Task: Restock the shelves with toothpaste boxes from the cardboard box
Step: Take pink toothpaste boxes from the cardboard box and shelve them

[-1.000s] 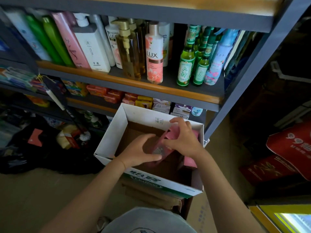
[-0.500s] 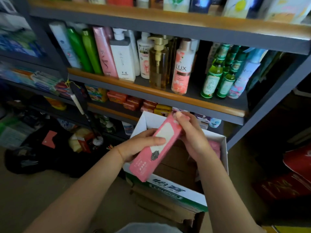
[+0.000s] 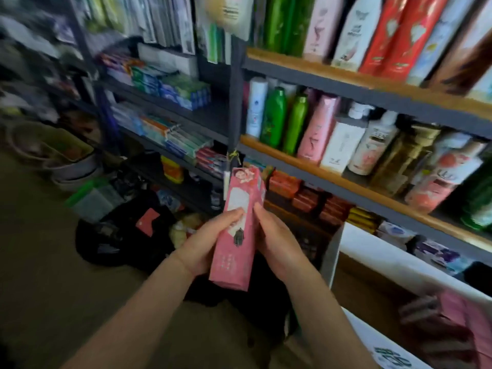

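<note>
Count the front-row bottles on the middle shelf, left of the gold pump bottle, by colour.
White bottles: 3
Green bottles: 2
Pink bottles: 1
Total: 6
The bottles behind the front row are too hidden to count.

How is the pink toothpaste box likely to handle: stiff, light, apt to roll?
The pink toothpaste box probably stays stiff: its edges look straight while the left hand and right hand hold it. Likely light, since fingers alone carry it. Flat sides suggest it won't roll.
</note>
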`<act>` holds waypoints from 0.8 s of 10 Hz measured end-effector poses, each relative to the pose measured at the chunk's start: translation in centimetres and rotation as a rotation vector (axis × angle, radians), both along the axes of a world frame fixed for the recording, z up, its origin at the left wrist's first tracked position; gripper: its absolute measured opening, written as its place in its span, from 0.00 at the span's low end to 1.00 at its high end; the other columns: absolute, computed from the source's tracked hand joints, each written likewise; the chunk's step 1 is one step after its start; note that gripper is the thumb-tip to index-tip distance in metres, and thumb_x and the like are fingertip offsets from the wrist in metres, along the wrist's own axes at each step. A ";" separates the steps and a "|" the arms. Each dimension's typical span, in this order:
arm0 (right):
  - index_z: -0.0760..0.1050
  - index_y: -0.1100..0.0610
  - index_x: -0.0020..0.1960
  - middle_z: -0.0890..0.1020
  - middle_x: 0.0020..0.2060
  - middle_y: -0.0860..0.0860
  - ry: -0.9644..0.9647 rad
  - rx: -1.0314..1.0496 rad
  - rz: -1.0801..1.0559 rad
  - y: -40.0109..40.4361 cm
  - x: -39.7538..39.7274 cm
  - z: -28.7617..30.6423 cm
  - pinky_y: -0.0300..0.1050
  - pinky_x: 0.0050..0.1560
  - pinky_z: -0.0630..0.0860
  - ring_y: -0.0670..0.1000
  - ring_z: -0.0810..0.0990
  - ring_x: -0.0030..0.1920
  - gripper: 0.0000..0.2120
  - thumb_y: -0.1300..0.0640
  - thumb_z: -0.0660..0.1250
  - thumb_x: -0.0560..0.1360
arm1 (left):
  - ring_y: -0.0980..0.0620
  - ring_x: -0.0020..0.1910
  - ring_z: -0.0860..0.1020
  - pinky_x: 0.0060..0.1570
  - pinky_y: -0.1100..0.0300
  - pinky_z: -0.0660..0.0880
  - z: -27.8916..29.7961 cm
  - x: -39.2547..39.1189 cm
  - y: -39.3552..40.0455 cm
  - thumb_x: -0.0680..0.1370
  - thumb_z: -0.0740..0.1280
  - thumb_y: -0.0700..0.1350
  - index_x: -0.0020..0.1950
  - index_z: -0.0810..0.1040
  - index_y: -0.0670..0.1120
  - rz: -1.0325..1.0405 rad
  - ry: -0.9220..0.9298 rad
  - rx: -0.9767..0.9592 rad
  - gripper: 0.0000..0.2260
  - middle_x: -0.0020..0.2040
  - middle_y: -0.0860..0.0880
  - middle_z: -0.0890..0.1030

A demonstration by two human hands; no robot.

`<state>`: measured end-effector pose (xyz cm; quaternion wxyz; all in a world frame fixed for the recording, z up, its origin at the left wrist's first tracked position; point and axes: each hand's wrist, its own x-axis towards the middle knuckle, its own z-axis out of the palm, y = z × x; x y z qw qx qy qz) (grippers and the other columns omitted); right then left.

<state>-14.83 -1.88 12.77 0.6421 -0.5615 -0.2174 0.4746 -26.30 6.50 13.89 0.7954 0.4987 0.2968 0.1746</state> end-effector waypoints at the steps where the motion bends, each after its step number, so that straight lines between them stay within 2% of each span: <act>1: 0.80 0.52 0.59 0.86 0.52 0.52 -0.017 -0.064 0.054 5.2 -4.5 0.0 0.53 0.60 0.78 0.53 0.84 0.54 0.17 0.43 0.61 0.80 | 0.53 0.41 0.80 0.36 0.63 0.79 0.9 -4.0 4.5 0.81 0.62 0.44 0.51 0.77 0.49 0.058 -0.047 -0.022 0.04 0.46 0.49 0.81; 2: 0.79 0.53 0.58 0.86 0.52 0.53 -0.111 -0.137 0.076 9.3 -7.2 -0.5 0.53 0.59 0.78 0.55 0.84 0.53 0.19 0.40 0.63 0.79 | 0.55 0.43 0.83 0.39 0.64 0.78 -1.2 -7.8 9.6 0.79 0.68 0.43 0.53 0.77 0.51 0.053 0.000 0.094 0.05 0.48 0.49 0.83; 3: 0.71 0.49 0.63 0.79 0.61 0.51 -0.403 -0.148 -0.020 13.3 -7.1 -0.6 0.47 0.62 0.76 0.48 0.80 0.57 0.32 0.33 0.73 0.66 | 0.51 0.58 0.81 0.53 0.58 0.76 -2.2 -9.6 14.5 0.66 0.78 0.56 0.64 0.75 0.55 0.100 0.180 0.444 0.28 0.59 0.54 0.82; 4: 0.61 0.50 0.75 0.65 0.72 0.49 -1.108 -0.070 0.028 17.3 -5.1 0.0 0.45 0.71 0.64 0.48 0.63 0.73 0.39 0.42 0.75 0.70 | 0.51 0.69 0.70 0.63 0.52 0.71 -2.1 -9.9 20.7 0.64 0.70 0.69 0.77 0.60 0.55 -0.044 0.610 1.047 0.45 0.70 0.55 0.71; 5: 0.58 0.49 0.77 0.56 0.78 0.50 -1.577 -0.067 0.229 22.7 -3.5 -0.2 0.57 0.76 0.53 0.53 0.49 0.79 0.44 0.39 0.73 0.68 | 0.46 0.65 0.71 0.61 0.50 0.67 -2.7 -8.3 26.0 0.68 0.68 0.69 0.78 0.56 0.55 -0.152 0.827 1.613 0.44 0.65 0.50 0.71; 6: 0.48 0.48 0.80 0.48 0.79 0.48 -1.726 -0.273 0.445 28.1 -2.7 -1.1 0.62 0.77 0.44 0.53 0.40 0.79 0.49 0.37 0.71 0.68 | 0.47 0.62 0.71 0.65 0.49 0.62 -2.5 -6.5 30.6 0.69 0.69 0.67 0.76 0.62 0.50 -0.208 0.802 1.745 0.41 0.65 0.50 0.73; 7: 0.50 0.52 0.78 0.58 0.77 0.50 -1.692 -0.289 0.386 34.0 -0.6 -2.1 0.58 0.75 0.46 0.52 0.50 0.78 0.46 0.39 0.70 0.70 | 0.46 0.59 0.74 0.67 0.47 0.62 -1.8 -3.4 36.1 0.68 0.64 0.68 0.72 0.69 0.48 -0.241 0.736 1.820 0.38 0.62 0.49 0.77; 8: 0.58 0.52 0.73 0.66 0.69 0.50 -1.547 -0.291 0.309 38.5 2.0 -2.4 0.53 0.68 0.58 0.54 0.63 0.71 0.42 0.38 0.71 0.68 | 0.45 0.58 0.74 0.71 0.42 0.61 -1.7 -0.4 41.0 0.66 0.58 0.70 0.71 0.71 0.49 -0.264 0.723 1.831 0.39 0.60 0.48 0.78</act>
